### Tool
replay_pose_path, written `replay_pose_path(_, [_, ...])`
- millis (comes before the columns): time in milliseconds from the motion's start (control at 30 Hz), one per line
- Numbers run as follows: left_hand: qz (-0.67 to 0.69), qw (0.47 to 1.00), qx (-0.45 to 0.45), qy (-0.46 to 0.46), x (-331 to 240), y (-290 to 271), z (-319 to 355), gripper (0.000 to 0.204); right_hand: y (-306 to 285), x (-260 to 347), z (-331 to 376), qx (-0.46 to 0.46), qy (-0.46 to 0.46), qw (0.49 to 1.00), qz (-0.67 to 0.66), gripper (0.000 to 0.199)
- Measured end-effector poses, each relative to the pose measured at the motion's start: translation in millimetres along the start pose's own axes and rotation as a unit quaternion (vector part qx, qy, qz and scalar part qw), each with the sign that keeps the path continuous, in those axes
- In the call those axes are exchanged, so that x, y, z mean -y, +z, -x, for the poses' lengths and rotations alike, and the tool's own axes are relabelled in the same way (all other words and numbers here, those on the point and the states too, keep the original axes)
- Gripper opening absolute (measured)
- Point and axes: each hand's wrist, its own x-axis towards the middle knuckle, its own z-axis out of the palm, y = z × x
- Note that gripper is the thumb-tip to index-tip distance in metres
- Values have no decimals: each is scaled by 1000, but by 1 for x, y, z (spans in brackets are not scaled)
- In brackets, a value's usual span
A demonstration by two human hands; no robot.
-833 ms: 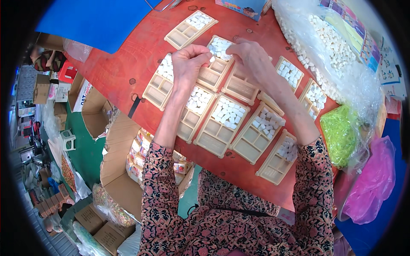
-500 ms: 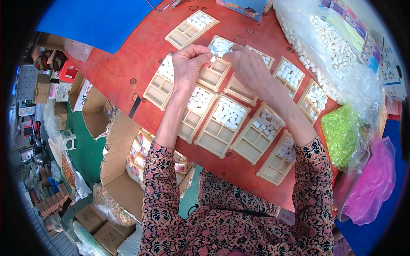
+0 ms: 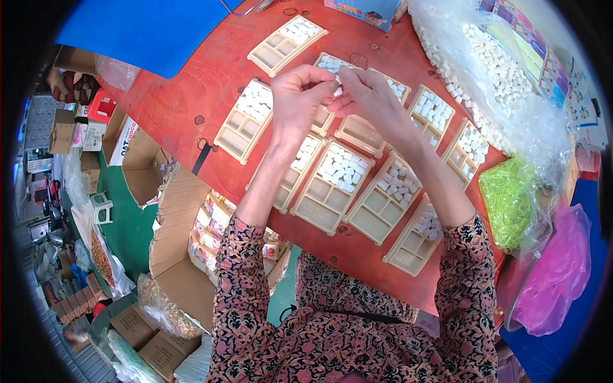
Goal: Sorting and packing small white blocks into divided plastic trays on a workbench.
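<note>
My left hand (image 3: 299, 102) is closed in a pinch, its thumb and forefinger on a small white piece (image 3: 338, 92), marshmallow-like in look. From the other side my right hand (image 3: 369, 96) meets it with bent, closed fingers that also seem to touch the piece. Both hands hover over a cream divided tray (image 3: 324, 121) whose top compartment holds white pieces, partly hidden by the hands. Around it lie several like trays, such as one tray (image 3: 242, 135) left of my left forearm and another tray (image 3: 332, 185) nearer me. In each, white pieces fill the top compartment.
A large clear bag of white pieces (image 3: 495, 60) lies at the table's far right, beside green shredded filler (image 3: 509, 204) and a pink plastic bag (image 3: 555, 274). Left of the red table (image 3: 172, 121) stands an open cardboard box (image 3: 182, 268) with small packets.
My left hand has moved right with the white piece, bringing it to my right hand. The fingers of both hands now meet around it.
</note>
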Motion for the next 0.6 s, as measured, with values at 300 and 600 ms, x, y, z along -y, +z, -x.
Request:
replay_pose_path(300, [-118,989,83,40,-22,13,12,16,-19,-7,4,57,81,984,-151,31])
replay_pose_path(600, [-80,996,32,33,-45,-18,11,15,-22,0,-1,99,132,950,-263,21])
